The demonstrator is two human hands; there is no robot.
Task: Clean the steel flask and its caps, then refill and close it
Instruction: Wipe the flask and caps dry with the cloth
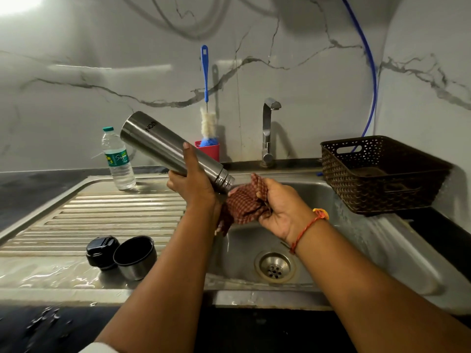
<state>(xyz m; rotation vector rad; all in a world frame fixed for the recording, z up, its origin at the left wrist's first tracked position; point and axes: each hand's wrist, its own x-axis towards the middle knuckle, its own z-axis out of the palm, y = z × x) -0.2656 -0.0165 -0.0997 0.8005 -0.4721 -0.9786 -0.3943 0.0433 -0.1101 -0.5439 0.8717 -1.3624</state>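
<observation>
While my left hand (193, 184) grips the flask (163, 146), fingers wrapped round its body, it tilts mouth-down over the sink (344, 250); right hand (277, 207) fingers clutch a checked cloth (246, 202) at the mouth; black stopper (102, 252) and cup cap (135, 257) side by side on the draining board (102, 212).

A single wide-angle camera on my head looks forward and down, close over the sink (331, 250). My left hand (192, 186) and right hand (277, 207) sit mid-frame; the marble wall (305, 59) lies at 12 o'clock, the drainboard (102, 217) at 9 o'clock, the basket (382, 174) at 2 o'clock.
</observation>
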